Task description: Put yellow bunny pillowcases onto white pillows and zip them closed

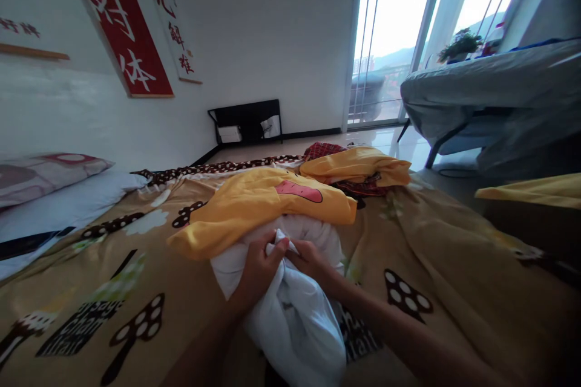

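Observation:
Both my hands pinch a bunched white cloth (pixel 304 320) at the front middle of the bed. My left hand (pixel 263 263) and my right hand (pixel 311 260) are close together, fingers closed on its gathered upper edge. The cloth hangs down toward me in loose folds; what kind of article it is cannot be made out. Under and behind my hands lies more white fabric (pixel 318 231), and I cannot tell whether it is the same piece. Just beyond, a yellow garment (pixel 245 199) with a pink printed patch lies spread out.
A patterned brown blanket (pixel 181 290) covers the bed. Farther back lies another yellow garment (pixel 358 164) beside red plaid cloth (pixel 322 150). Pillows (pixel 59 193) rest at left. A covered table (pixel 490 81) stands right, near the glass door (pixel 390 42). A black rack (pixel 247 121) sits by the wall.

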The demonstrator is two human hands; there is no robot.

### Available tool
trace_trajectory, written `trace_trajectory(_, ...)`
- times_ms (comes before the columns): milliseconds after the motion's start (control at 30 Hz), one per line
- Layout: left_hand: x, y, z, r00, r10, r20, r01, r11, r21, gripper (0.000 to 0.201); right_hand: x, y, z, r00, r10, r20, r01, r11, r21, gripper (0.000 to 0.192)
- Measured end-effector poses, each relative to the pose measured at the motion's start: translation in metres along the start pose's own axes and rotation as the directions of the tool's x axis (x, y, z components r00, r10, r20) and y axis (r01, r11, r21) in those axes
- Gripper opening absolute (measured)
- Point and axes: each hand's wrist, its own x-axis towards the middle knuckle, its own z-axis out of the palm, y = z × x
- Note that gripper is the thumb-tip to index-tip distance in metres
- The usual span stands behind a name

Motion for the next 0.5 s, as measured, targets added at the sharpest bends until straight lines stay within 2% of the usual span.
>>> trace_trajectory(133, 0.007, 0.008, 0.001, 0.996, -0.027, 0.086, 0.024, 0.999, 0.038, 0.028, -0.003, -0.007, -0.012, 0.999, -0.009, 0.031, 0.01, 0.999, -0.038, 0.047)
trace_trajectory(200, 0.013, 0.021, -0.002, 0.998, 0.0, 0.07, -0.007, 0.995, 0.099, 0.028, -0.005, -0.019, -0.021, 0.998, -0.061, -0.028, 0.059, 0.995, -0.08, 0.04)
trace_trajectory(233, 0.016, 0.029, -0.005, 0.999, 0.02, 0.035, -0.024, 0.991, 0.129, 0.028, -0.008, -0.026, -0.025, 0.988, -0.112, -0.107, 0.099, 0.988, -0.121, 0.035)
trace_trajectory(267, 0.018, 0.039, -0.009, 0.999, 0.043, -0.009, -0.041, 0.987, 0.156, 0.029, -0.011, -0.033, -0.03, 0.962, -0.18, -0.207, 0.145, 0.974, -0.174, 0.031)
trace_trajectory(300, 0.021, 0.05, -0.013, 0.996, 0.074, -0.059, -0.063, 0.983, 0.175, 0.029, -0.016, -0.039, -0.034, 0.916, -0.257, -0.308, 0.188, 0.953, -0.236, 0.028)
trace_trajectory(367, 0.03, 0.069, -0.023, 0.973, 0.19, -0.127, -0.165, 0.969, 0.185, 0.028, -0.029, -0.05, -0.04, 0.791, -0.405, -0.46, 0.246, 0.897, -0.367, 0.022)
trace_trajectory(400, 0.036, 0.076, -0.027, 0.956, 0.257, -0.144, -0.233, 0.958, 0.167, 0.025, -0.037, -0.053, -0.042, 0.738, -0.462, -0.492, 0.261, 0.868, -0.423, 0.02)
trace_trajectory(433, 0.044, 0.079, -0.03, 0.942, 0.301, -0.149, -0.284, 0.951, 0.122, 0.023, -0.044, -0.056, -0.043, 0.713, -0.503, -0.489, 0.277, 0.842, -0.463, 0.02)
trace_trajectory(467, 0.053, 0.078, -0.032, 0.943, 0.302, -0.143, -0.297, 0.953, 0.053, 0.021, -0.05, -0.058, -0.043, 0.712, -0.53, -0.462, 0.295, 0.822, -0.487, 0.023)
trace_trajectory(500, 0.062, 0.074, -0.031, 0.959, 0.253, -0.125, -0.258, 0.966, -0.025, 0.022, -0.055, -0.059, -0.042, 0.728, -0.543, -0.419, 0.314, 0.807, -0.499, 0.028)
